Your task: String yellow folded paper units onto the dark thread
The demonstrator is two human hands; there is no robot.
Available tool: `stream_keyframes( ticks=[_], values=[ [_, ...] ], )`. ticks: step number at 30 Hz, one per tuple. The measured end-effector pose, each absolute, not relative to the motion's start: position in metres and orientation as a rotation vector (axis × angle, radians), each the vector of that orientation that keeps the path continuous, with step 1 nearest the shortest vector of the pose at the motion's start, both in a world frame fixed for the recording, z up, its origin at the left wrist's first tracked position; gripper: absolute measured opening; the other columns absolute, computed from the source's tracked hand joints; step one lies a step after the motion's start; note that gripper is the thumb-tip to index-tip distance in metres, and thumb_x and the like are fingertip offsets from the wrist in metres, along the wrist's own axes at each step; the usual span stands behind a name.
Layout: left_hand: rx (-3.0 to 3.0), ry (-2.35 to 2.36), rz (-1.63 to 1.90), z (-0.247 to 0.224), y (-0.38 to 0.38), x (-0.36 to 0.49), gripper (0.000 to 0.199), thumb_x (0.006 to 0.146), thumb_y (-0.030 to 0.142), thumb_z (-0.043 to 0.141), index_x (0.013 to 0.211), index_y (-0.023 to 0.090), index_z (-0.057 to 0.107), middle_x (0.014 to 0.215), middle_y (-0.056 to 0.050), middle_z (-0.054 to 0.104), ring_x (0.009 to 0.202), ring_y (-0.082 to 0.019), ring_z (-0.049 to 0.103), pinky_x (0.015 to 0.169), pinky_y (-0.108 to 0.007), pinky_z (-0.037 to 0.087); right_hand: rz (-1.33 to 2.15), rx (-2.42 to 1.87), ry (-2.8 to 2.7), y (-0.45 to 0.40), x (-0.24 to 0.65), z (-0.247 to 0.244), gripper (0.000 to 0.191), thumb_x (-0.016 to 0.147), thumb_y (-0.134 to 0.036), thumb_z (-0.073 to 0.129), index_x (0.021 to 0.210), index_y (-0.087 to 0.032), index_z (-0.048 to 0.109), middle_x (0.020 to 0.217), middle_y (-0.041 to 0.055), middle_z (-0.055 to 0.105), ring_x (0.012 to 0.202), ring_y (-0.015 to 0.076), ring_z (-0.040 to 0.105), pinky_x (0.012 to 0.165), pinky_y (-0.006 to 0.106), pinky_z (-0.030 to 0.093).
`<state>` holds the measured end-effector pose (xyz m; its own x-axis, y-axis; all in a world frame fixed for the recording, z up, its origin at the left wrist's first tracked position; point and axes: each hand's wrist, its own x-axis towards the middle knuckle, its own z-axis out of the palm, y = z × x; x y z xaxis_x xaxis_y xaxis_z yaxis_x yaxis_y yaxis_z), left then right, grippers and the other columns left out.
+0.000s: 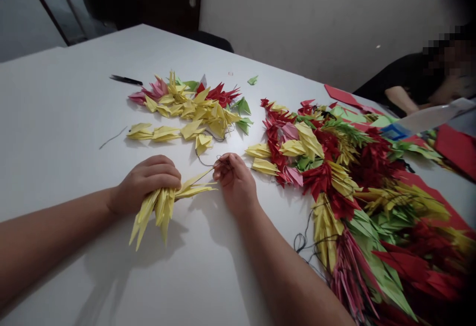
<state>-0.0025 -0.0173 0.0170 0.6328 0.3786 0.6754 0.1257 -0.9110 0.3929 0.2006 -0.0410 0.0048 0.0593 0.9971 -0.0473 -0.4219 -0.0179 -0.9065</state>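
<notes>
My left hand point(150, 182) is closed around a bunch of yellow folded-paper pieces point(163, 212), whose pointed ends hang below and stick out to the right. To the right, my right hand point(238, 179) pinches a dark thread point(203, 163) between thumb and fingers. The thread curves up toward the yellow pieces lying behind my hands. Whether a needle is in the pinch I cannot make out. Beyond my hands lies a pile of yellow folded-paper pieces point(197, 110), with some pink, red and green ones at its edges.
A large heap of red folded-paper pieces point(330, 147), mixed with yellow, green and pink, covers the right side of the white table point(67, 97). A black pen-like tool point(127, 80) lies at the back left. Loose black thread point(305, 241) trails near my right forearm. Another person point(412, 80) sits at the far right.
</notes>
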Motion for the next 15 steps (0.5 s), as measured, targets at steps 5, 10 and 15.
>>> stream_keyframes(
  ticks=[5,10,15],
  values=[
    [2.227,0.702,1.020,0.013,-0.016,0.000,0.013,0.075,0.027,0.063,0.077,0.019,0.054,0.068,0.000,0.057,0.061,-0.012,0.053,0.058,-0.023,0.043,0.699,-1.215,-1.067,-0.054,0.199,0.012,0.023,0.078,-0.038,0.046,0.091,-0.023,0.058,0.098,0.0051,0.051,0.092,0.0180,0.049,0.085,0.034,0.040],
    [1.982,0.871,0.821,0.014,-0.017,-0.001,0.024,0.077,0.040,0.059,0.074,0.018,0.052,0.063,0.001,0.055,0.055,-0.011,0.049,0.051,-0.021,0.039,0.663,-1.103,-1.715,-0.066,0.192,0.017,0.040,0.077,-0.038,0.057,0.113,-0.024,0.052,0.108,0.0077,0.057,0.101,0.0216,0.051,0.087,0.035,0.039],
    [1.779,0.781,0.882,0.011,-0.012,0.001,0.035,0.073,0.052,0.061,0.080,0.018,0.054,0.066,0.001,0.053,0.058,-0.012,0.048,0.051,-0.022,0.040,0.866,-1.216,-1.776,-0.063,0.189,0.014,0.019,0.082,-0.035,0.049,0.077,-0.019,0.058,0.058,-0.0022,0.049,0.051,0.0090,0.042,0.053,0.022,0.034]
  ],
)
